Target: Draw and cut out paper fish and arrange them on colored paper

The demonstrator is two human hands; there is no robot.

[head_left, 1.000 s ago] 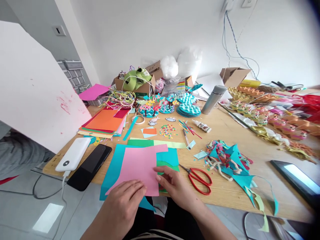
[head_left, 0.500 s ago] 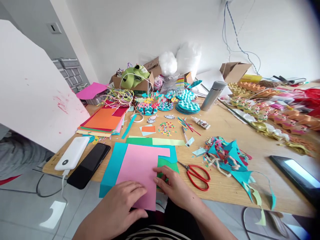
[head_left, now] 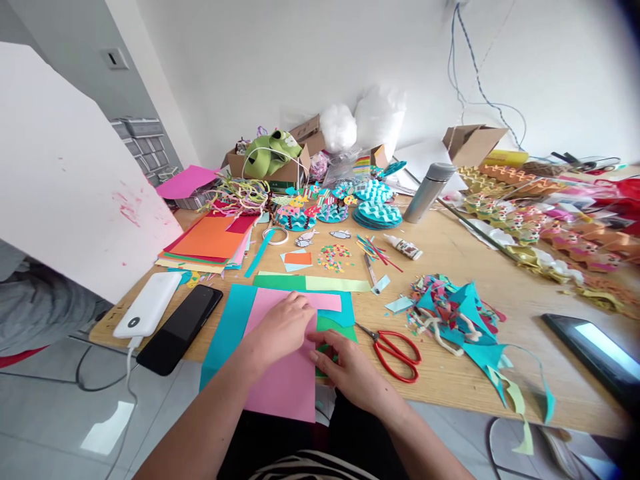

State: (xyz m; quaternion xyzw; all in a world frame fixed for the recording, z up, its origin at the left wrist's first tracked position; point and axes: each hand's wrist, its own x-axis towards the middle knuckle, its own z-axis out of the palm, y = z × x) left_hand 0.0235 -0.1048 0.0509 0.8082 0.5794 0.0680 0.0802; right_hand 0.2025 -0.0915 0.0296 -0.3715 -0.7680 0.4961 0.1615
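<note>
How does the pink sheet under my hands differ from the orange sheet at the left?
Outline: the pink sheet juts out in a narrow strip at its far right; the orange sheet shows no such strip.
Contact: the left hand rests on the pink sheet, with the right hand at its edge; neither touches the orange sheet.
Position: the pink sheet overhangs the table's near edge; the orange sheet doesn't.
Shared: both lie over other coloured sheets.
</note>
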